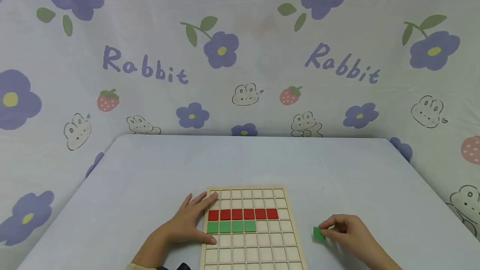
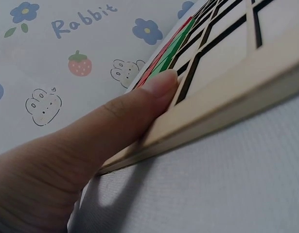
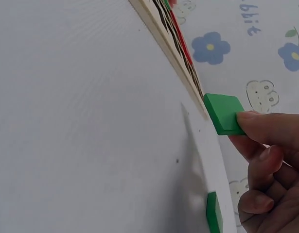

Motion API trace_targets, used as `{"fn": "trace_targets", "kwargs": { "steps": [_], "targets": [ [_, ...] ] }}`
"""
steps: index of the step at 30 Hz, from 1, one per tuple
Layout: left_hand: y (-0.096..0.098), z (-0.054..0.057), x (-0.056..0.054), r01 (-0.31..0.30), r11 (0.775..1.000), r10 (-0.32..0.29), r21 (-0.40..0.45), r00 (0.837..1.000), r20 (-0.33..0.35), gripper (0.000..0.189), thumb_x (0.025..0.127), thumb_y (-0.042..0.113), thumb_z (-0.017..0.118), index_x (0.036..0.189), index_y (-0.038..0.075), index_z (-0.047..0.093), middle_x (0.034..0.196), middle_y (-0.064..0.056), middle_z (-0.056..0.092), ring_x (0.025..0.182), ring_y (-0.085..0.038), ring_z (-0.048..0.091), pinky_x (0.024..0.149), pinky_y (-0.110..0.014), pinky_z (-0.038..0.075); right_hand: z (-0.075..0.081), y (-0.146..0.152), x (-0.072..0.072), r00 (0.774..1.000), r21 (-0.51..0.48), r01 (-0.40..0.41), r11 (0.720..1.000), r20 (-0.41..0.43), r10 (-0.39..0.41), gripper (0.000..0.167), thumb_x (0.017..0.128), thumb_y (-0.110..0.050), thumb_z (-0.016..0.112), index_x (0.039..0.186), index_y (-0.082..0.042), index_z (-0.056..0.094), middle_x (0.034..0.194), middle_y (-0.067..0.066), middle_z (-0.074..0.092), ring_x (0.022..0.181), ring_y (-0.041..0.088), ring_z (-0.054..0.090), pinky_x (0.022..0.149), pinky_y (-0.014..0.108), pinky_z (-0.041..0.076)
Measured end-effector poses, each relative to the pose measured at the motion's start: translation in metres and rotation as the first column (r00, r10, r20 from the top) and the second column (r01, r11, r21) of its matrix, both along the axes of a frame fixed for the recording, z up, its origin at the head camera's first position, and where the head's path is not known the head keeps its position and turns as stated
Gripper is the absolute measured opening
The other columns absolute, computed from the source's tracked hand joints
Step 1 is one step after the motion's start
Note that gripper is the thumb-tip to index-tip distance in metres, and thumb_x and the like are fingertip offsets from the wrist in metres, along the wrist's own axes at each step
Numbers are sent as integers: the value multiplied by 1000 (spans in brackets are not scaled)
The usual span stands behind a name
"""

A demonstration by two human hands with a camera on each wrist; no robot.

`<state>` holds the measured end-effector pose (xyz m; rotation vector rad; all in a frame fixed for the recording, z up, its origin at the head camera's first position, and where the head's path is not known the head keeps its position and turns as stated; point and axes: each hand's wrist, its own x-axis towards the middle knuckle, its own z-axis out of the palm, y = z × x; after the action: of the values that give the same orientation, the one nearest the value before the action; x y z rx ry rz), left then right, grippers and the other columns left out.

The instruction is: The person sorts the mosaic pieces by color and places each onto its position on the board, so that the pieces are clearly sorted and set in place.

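A wooden grid board (image 1: 296,236) lies on the white table, with a row of red tiles (image 1: 237,214) and below it a shorter row of green tiles (image 1: 238,226) set in its squares. My left hand (image 1: 187,222) rests along the board's left edge, fingers spread and thumb on the frame; in the left wrist view the thumb (image 2: 125,114) presses the rim. Right of the board, my right hand (image 1: 346,232) pinches a loose green tile (image 3: 226,114) between thumb and fingers, raised over the table in the right wrist view.
Another green tile (image 3: 214,213) lies on the table below my right hand, hidden in the head view. The table (image 1: 247,159) runs back to a wall cloth (image 1: 262,66) printed with flowers and rabbits. The board's near end runs out of the head view.
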<state>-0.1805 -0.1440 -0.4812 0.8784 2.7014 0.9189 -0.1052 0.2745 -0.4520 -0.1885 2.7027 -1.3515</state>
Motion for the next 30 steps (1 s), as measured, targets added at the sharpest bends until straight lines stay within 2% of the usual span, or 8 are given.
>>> {"fn": "trace_targets", "kwargs": {
  "steps": [4,12,20,30],
  "targets": [
    [0,-1,-1,0,1000,0,-4,1000,-3,110,60,56,80,148,17,26,152,-4,31,144,-32,17,114,-58,-3,3,-10,-7,1000,-18,-9,1000,-26,8,21,81,-20,70,91,-2,70,62,2,59,49,0,38,44,18,37],
    [0,-1,-1,6,1000,-6,1,1000,-12,111,60,56,80,148,16,26,152,-4,31,143,-33,17,114,-59,-3,2,-29,-20,1000,-61,-29,998,0,29,22,80,-21,72,90,-2,70,66,5,60,52,2,40,47,18,37],
    [0,-4,-2,5,1000,-5,-9,1000,-6,111,60,56,79,148,17,26,152,-3,31,143,-32,17,114,-59,-3,4,-55,-29,999,-94,-29,995,32,32,19,80,-20,72,90,-3,70,66,-1,57,53,4,40,48,18,37],
    [1,-3,-2,-5,1000,5,-8,1000,-3,111,60,57,79,148,19,25,152,-3,31,144,-31,16,115,-57,-4,1,-78,-39,994,-163,-101,981,27,107,18,82,-16,70,91,-1,70,72,5,61,53,3,41,47,16,36]
  ]
}}
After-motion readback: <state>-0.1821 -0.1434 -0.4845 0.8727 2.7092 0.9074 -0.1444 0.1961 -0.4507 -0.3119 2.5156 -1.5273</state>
